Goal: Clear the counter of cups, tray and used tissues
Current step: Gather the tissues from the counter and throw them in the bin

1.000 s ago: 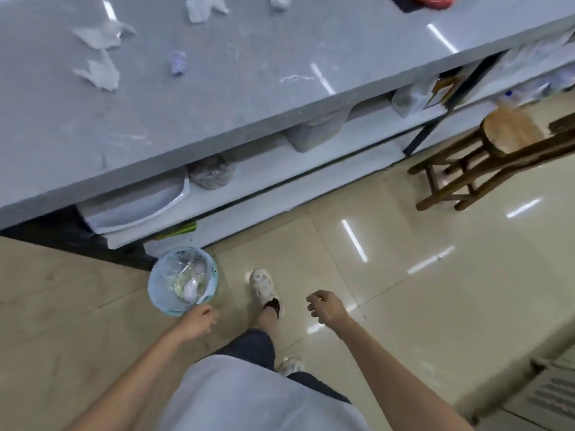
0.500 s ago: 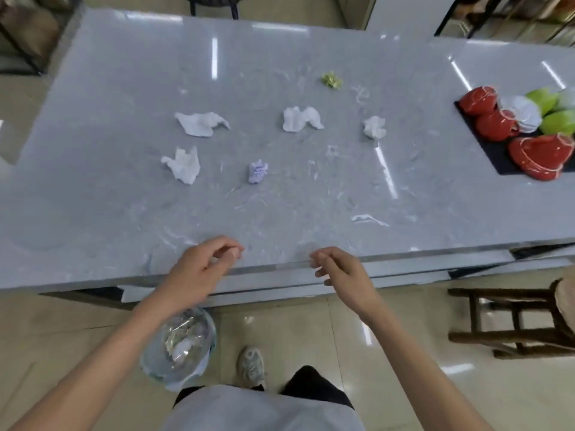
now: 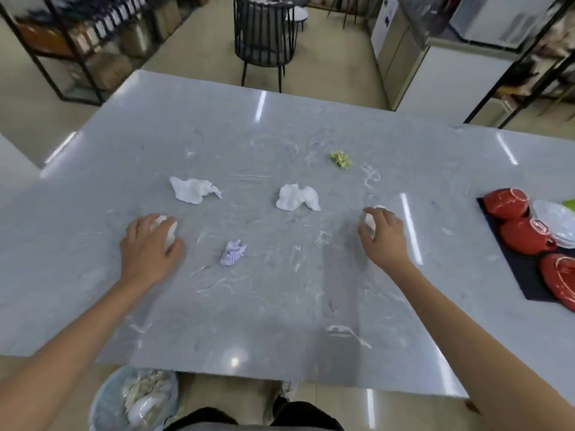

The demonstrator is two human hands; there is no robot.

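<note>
The left hand (image 3: 149, 244) lies curled over a crumpled white tissue (image 3: 168, 229) on the grey marble counter (image 3: 280, 306); the right hand (image 3: 383, 236) pinches a small white tissue wad (image 3: 371, 219). Between them sits a lilac tissue ball (image 3: 232, 252), with two loose white tissues (image 3: 193, 190) (image 3: 297, 197) and a yellow-green wad (image 3: 341, 158) farther back. Red and white cups (image 3: 507, 203) crowd a black tray (image 3: 525, 275) at right. A lined bin (image 3: 137, 399) stands below.

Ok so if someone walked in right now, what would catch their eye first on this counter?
Probably both hands reaching out at once: the left hand closing on a white tissue, the right hand on another crumpled tissue. Next, the scattered wads mid-counter, especially the purple tissue and the yellow-green wad. Then the red cups on the dark tray at the right edge.
</note>
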